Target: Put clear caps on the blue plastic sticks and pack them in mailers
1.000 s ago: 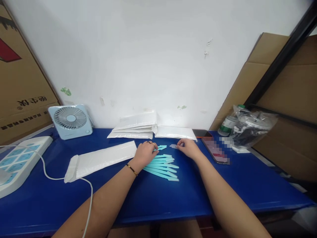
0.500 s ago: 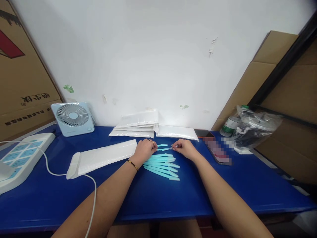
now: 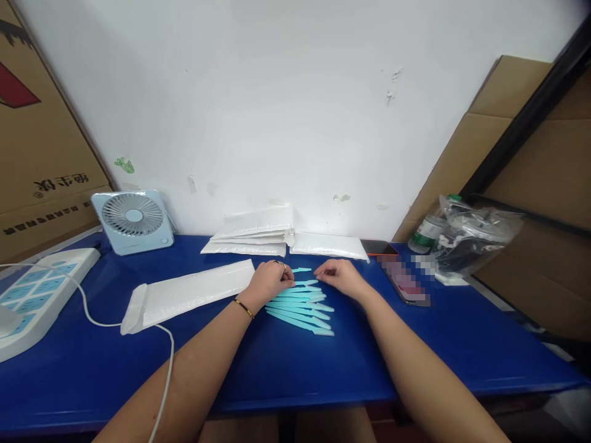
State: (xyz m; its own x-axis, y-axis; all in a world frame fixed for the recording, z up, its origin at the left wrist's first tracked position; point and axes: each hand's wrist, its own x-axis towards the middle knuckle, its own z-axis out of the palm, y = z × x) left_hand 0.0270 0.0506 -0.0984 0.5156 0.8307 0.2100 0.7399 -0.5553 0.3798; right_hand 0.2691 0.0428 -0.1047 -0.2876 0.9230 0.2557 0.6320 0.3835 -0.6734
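Head view, looking down on a glossy blue bench (image 3: 415, 344). Left hand (image 3: 268, 284), curled loosely, fingertips resting on the near end of a slim turquoise plastic blade-shaped stick (image 3: 301, 283); whether pinched or just pressed, cannot tell. Right hand (image 3: 339, 277) just across, fingers bent down over the far end of that same stick, grip hidden under the knuckles. Thin gold bangle (image 3: 244, 307) on the left wrist. Fanned out just below, toward the front edge, a row of matching turquoise sticks (image 3: 300, 311), flat and tapered, touching one another. Left of the hands, a long white padded mailer (image 3: 189, 295), matte, flap open. Along the back edge, a stack of white padded mailers (image 3: 258, 237). Back left corner, a pale blue square desk fan (image 3: 133, 220). Right of the hands, a dark smartphone (image 3: 401, 280), then a crinkled clear plastic bag (image 3: 471, 237).
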